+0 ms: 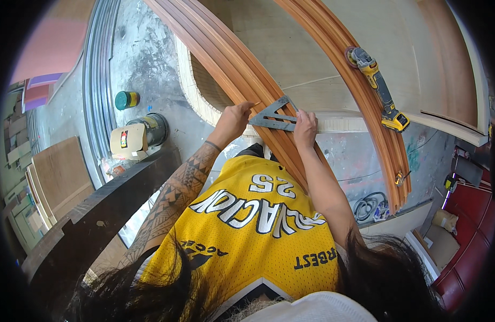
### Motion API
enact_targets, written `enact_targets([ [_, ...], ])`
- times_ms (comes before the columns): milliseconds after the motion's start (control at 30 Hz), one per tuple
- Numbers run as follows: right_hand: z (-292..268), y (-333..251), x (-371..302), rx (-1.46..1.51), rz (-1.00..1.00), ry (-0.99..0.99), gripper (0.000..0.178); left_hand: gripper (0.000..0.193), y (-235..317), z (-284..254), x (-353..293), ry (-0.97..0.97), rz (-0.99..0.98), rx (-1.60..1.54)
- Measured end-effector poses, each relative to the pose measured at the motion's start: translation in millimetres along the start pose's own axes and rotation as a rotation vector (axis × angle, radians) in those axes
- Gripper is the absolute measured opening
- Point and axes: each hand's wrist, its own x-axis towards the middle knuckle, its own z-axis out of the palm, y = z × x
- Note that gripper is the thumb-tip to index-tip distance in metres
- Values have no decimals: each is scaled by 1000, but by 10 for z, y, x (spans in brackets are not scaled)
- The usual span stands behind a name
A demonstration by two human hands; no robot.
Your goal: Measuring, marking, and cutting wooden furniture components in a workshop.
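A grey metal speed square lies across the reddish-brown wooden moulding in front of me. My right hand is closed on the square's right edge with thumb and fingers. My left hand is at the square's left corner, closed in a pinch around a thin pencil. The pencil's tip points right, over the moulding just above the square; most of its shaft is hidden in the fingers. I cannot tell whether the tip touches the wood.
At the right, a yellow and black cordless grinder rests on a second wooden moulding. A curved plywood piece lies beneath. On the left are a green-lidded can, a bucket, a dark beam and long grey mouldings.
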Motion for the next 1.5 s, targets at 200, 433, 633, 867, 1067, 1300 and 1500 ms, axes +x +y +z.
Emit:
enact_targets([
  [200, 1, -18, 2, 7, -1, 22, 21, 30, 163, 143, 327, -60, 73, 115],
  [433, 0, -1, 11, 12, -11, 31, 20, 32, 293, 318, 604, -124, 122, 239],
  [633, -7, -61, 2, 25, -6, 41, 18, 35, 184, 463, 686, -98, 241, 256],
  [867, 50, -46, -9, 10, 10, 57, 18, 38, 196, 244, 558, -152, 298, 392],
  [1067, 100, -57, -19, -37, -4, 100, 17, 37, -102, -186, 15, -325, 282, 586],
  [1300, 107, -55, -25, -53, 10, 147, 15, 34, -419, -404, -157, -320, 236, 535],
  [1500, 57, -30, -51, -14, 2, 182, 11, 38, 153, 249, 589, -116, 349, 343],
])
